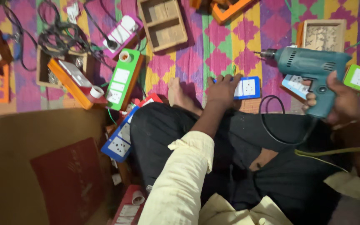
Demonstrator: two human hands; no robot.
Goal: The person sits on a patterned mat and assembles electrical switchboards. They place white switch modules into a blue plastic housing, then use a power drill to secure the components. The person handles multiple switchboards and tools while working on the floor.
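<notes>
left hand [223, 89] flat, pressing blue switch plate [246, 87] on mat [213, 50] | right hand [342, 100] gripping teal drill [309, 66], raised near mat's right edge

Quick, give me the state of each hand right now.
Left hand: open, pressed flat on the blue switch board.
Right hand: closed around the grip of the teal electric drill.

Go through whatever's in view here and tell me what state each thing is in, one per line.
Left hand: pressing flat on the blue board.
Right hand: gripping the drill, lifted off the mat.
Drill: held level, bit pointing left, cord hanging in a loop.
Blue board: lying face up on the mat.
Wooden box: open, empty.
Green board: lying face up.
</notes>
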